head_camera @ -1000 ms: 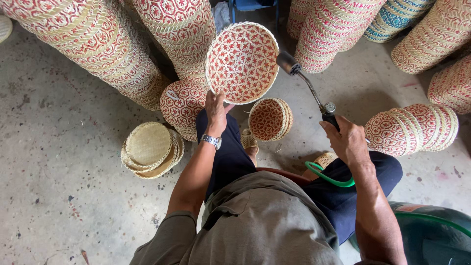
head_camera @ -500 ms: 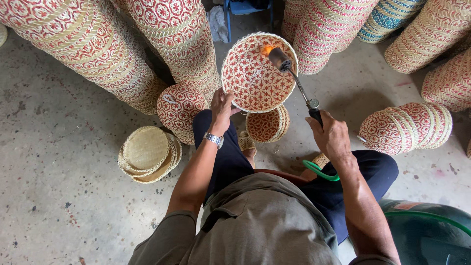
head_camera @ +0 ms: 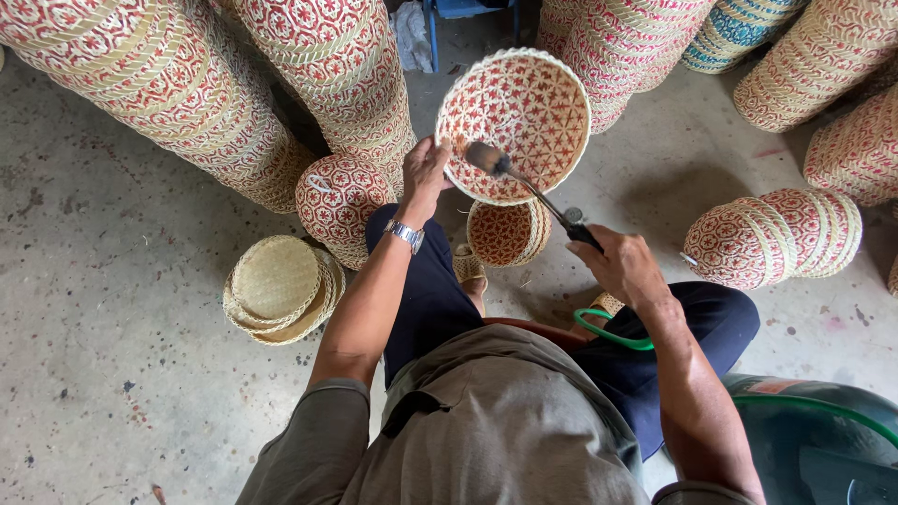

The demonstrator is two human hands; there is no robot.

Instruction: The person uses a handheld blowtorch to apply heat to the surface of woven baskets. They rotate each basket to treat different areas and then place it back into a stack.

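Observation:
My left hand (head_camera: 426,174) grips the rim of a round woven basket (head_camera: 524,112) with a red star pattern, tilted so its inside faces me. A wristwatch sits on that wrist. My right hand (head_camera: 625,267) holds a gas torch (head_camera: 533,187) by its black handle. The torch's nozzle points into the lower left of the basket's inside, with no flame showing. A green hose (head_camera: 613,339) loops below my right hand. I sit with my legs apart on a concrete floor.
Tall stacks of red-patterned baskets (head_camera: 168,93) lean all around. A small stack (head_camera: 507,232) stands between my feet, plain woven lids (head_camera: 279,288) lie at left, and a stack lies on its side (head_camera: 772,236) at right. A green gas cylinder (head_camera: 812,438) is at bottom right.
The basket has turned and dropped a little in my left hand. The torch nozzle moved from the upper right rim to the lower left inside, and the flame seen earlier no longer shows.

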